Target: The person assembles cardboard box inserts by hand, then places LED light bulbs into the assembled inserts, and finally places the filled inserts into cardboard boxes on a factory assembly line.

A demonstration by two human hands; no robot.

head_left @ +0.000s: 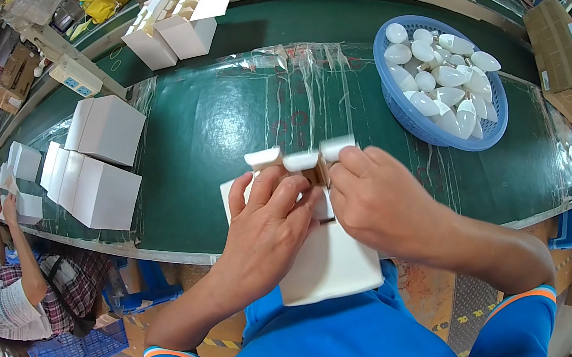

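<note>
A white box point(336, 262) stands at the table's front edge, against the blue shirt, with white flaps point(301, 161) raised along its far side. My left hand point(272, 214) lies over the box's opening, its fingers bent and pressed on the inner parts. Closed in a pinch, my right hand point(374, 193) holds a white flap point(337, 146) at the box's far right corner. What lies inside the box is mostly hidden by my hands. Beyond them, a blue basket point(426, 132) holds several white bulbs point(451, 76).
White boxes point(105, 195) stand at the left, and open boxes with dividers point(188, 30) farther back. A brown carton point(568, 67) is at the back right. Another person point(21, 293) works at the lower left. A socket strip point(76, 78) hangs on the left frame.
</note>
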